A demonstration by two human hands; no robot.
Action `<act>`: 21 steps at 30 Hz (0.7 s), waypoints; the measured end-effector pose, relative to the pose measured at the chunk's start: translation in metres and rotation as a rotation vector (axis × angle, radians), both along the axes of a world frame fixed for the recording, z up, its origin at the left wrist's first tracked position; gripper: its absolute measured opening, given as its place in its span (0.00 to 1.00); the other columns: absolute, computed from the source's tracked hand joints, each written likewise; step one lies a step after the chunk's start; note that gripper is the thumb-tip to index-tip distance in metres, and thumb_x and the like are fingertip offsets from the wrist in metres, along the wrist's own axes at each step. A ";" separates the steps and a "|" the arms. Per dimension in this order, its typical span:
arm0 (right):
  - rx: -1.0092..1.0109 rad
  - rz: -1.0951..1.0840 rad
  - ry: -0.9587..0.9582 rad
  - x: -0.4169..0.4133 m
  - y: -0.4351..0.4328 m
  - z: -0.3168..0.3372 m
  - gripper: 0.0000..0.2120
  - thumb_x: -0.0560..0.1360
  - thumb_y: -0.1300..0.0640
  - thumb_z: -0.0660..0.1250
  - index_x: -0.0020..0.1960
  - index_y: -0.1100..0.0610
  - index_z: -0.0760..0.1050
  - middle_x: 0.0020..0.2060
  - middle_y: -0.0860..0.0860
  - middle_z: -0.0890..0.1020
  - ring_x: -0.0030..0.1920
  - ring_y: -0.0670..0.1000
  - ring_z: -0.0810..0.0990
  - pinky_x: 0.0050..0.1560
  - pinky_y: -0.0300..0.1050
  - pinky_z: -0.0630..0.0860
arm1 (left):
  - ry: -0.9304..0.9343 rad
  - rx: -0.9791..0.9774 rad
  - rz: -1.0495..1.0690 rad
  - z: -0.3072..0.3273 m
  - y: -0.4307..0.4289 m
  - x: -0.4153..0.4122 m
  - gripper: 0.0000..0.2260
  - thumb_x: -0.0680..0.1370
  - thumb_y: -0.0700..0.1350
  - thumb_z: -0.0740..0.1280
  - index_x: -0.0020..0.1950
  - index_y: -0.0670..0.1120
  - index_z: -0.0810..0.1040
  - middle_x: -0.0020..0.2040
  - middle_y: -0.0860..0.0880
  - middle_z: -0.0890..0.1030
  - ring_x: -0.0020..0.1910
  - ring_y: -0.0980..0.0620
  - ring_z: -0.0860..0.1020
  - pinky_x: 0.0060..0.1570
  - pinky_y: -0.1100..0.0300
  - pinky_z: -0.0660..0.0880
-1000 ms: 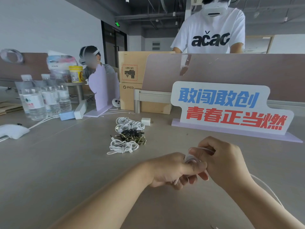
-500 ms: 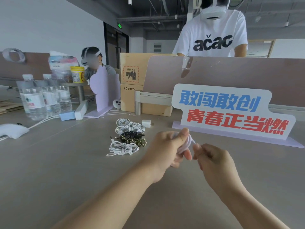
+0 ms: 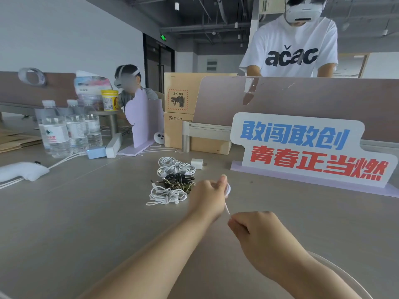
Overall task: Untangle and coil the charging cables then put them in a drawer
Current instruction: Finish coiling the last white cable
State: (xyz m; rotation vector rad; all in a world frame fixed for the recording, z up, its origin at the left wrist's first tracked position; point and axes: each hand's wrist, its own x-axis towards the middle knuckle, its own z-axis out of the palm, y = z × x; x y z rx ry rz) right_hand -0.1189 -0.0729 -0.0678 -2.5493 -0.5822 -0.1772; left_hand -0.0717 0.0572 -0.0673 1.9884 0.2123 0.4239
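White cable (image 3: 227, 209) part-coiled in pinching left hand (image 3: 208, 196), loose run pinched by right hand (image 3: 259, 231); coiled bundles (image 3: 172, 182) left of sign (image 3: 302, 147), drawer step pending.

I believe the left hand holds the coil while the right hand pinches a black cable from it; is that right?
No: the head view shows a white cable, running from the coil in the left hand and pinched by the right hand.

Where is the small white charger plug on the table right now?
In the head view, the charger plug lies on the table at centre, just right of the farthest white cable bundle, in front of the cardboard boxes.
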 end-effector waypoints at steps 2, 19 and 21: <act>-0.032 0.024 -0.041 -0.003 0.001 0.003 0.21 0.79 0.50 0.56 0.30 0.55 0.59 0.26 0.52 0.65 0.28 0.51 0.62 0.28 0.43 0.59 | 0.012 -0.217 0.025 0.000 0.006 0.004 0.24 0.81 0.52 0.58 0.26 0.46 0.69 0.29 0.50 0.78 0.22 0.48 0.65 0.24 0.63 0.61; 0.518 -0.186 -0.012 0.028 -0.046 0.015 0.15 0.73 0.51 0.69 0.30 0.54 0.77 0.22 0.47 0.76 0.26 0.46 0.71 0.30 0.40 0.68 | 0.020 -0.243 -0.589 0.012 -0.027 -0.038 0.16 0.82 0.48 0.59 0.69 0.57 0.68 0.40 0.52 0.75 0.23 0.56 0.73 0.21 0.70 0.63; 0.466 -0.172 0.012 0.029 -0.044 0.009 0.16 0.76 0.51 0.65 0.30 0.54 0.77 0.20 0.47 0.71 0.21 0.43 0.65 0.25 0.37 0.63 | -0.040 -0.199 -0.445 0.012 -0.020 -0.029 0.15 0.82 0.45 0.58 0.68 0.55 0.70 0.41 0.51 0.75 0.23 0.57 0.71 0.25 0.66 0.65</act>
